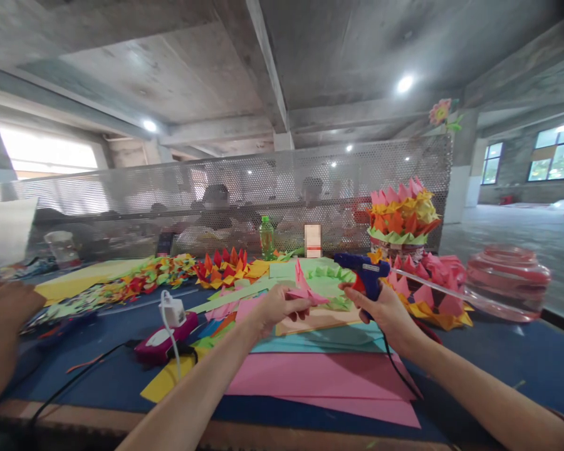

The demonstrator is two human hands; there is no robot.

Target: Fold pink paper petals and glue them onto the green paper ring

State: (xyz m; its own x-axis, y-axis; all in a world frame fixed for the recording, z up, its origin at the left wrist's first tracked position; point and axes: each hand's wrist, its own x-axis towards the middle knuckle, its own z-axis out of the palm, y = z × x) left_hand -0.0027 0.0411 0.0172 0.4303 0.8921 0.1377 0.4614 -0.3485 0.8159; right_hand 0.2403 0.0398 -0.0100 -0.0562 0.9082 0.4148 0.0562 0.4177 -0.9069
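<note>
My left hand (pixel 273 309) is closed in a pinch on a folded pink paper piece (pixel 305 289), held above the stacked sheets in the middle of the table. My right hand (pixel 386 311) grips a blue glue gun (pixel 363 272) with a clear glue stick (pixel 432 287) jutting out to the right. The gun's nozzle points left toward the pink piece, a short gap apart. Its black cord (pixel 397 369) drops over a large pink paper sheet (pixel 319 376) lying near the front edge.
Folded paper lotus pieces (pixel 223 263) lie across the blue table (pixel 521 357). A tall multicolour paper lotus (pixel 402 219), a green bottle (pixel 266 238), a magenta power strip with white plug (pixel 167 332), a pink container (pixel 507 275). Another person's arm (pixel 0 338) at left. Mesh partition (pixel 263 188) behind, people beyond.
</note>
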